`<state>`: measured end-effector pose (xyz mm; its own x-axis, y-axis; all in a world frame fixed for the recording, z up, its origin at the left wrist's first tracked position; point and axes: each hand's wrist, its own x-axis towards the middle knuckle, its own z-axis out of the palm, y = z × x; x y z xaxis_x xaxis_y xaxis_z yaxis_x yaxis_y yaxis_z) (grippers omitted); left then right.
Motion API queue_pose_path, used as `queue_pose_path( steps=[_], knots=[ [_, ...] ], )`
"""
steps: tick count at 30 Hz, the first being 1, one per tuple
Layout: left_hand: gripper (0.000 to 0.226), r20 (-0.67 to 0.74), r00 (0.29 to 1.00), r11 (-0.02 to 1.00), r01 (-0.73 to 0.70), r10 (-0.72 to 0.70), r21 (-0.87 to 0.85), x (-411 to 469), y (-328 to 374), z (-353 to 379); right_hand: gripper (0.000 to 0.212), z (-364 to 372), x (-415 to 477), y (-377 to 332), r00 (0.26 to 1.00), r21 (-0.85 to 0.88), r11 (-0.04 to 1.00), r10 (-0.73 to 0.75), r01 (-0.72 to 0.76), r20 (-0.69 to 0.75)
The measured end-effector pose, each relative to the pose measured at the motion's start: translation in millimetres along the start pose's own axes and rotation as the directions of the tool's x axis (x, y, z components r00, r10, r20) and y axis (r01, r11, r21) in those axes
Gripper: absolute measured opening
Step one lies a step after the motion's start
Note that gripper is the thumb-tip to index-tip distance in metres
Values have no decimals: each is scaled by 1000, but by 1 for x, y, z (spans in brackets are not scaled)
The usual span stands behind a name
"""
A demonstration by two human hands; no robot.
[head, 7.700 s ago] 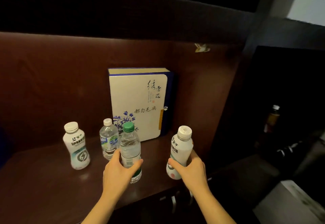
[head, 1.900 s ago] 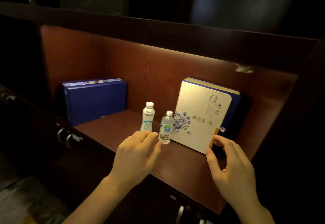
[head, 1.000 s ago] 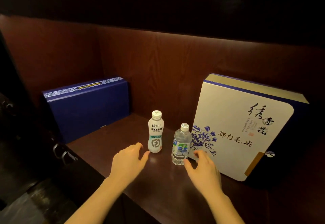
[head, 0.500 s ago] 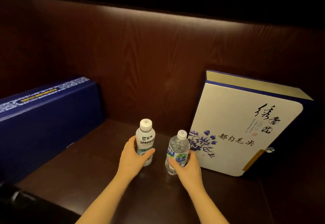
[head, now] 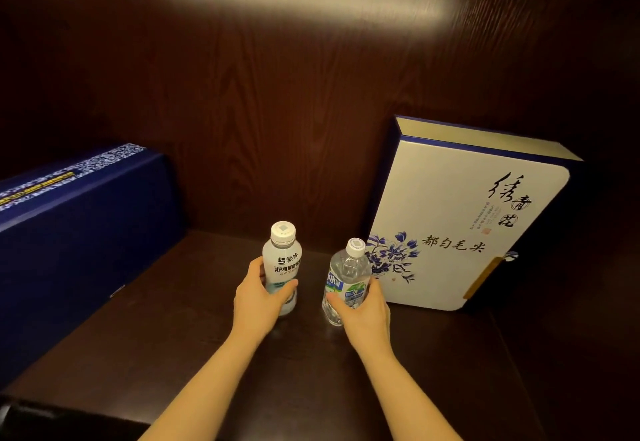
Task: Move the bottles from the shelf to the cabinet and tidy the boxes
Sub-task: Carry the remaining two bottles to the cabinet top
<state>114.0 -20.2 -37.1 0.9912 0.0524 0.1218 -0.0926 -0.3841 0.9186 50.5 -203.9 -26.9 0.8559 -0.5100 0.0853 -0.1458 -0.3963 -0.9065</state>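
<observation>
White milk bottle (head: 282, 264) and clear water bottle (head: 344, 279) are standing on the shelf (head: 194, 347); I am gripping them with my left hand (head: 259, 297) and right hand (head: 363, 305). Carrying them to the cabinet and tidying the blue box (head: 79, 229) and white box (head: 464, 226) are remaining.

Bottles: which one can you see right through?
The clear water bottle in the right hand. The other bottle, in the left hand, is solid white.
</observation>
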Motion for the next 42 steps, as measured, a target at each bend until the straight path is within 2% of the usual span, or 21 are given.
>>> queue_pose_path(
  steps=[8, 16, 29, 35, 42],
  knots=[
    [68, 13, 997, 996, -82, 82, 39, -7, 1, -10, 53, -7, -11, 2, 1000, -3, 1000, -20, 20, -7],
    [64, 36, 975, 974, -217, 219, -63, -19, 28, -25, 52, -37, -29, -13, 993, 49, 994, -94, 98, -76],
    [66, 102, 859, 860, -483, 502, -166, -55, 111, -19, 45, -135, -79, -73, 928, 85, 949, -276, 305, -250],
    [59, 158, 799, 805, -532, 580, -264, -87, 151, 7, 47, -182, -109, -72, 910, 62, 953, -263, 297, -320],
    [60, 242, 744, 774, -538, 622, -333, -139, 182, 57, 49, -253, -151, -49, 878, 1, 976, -195, 217, -437]
  ],
)
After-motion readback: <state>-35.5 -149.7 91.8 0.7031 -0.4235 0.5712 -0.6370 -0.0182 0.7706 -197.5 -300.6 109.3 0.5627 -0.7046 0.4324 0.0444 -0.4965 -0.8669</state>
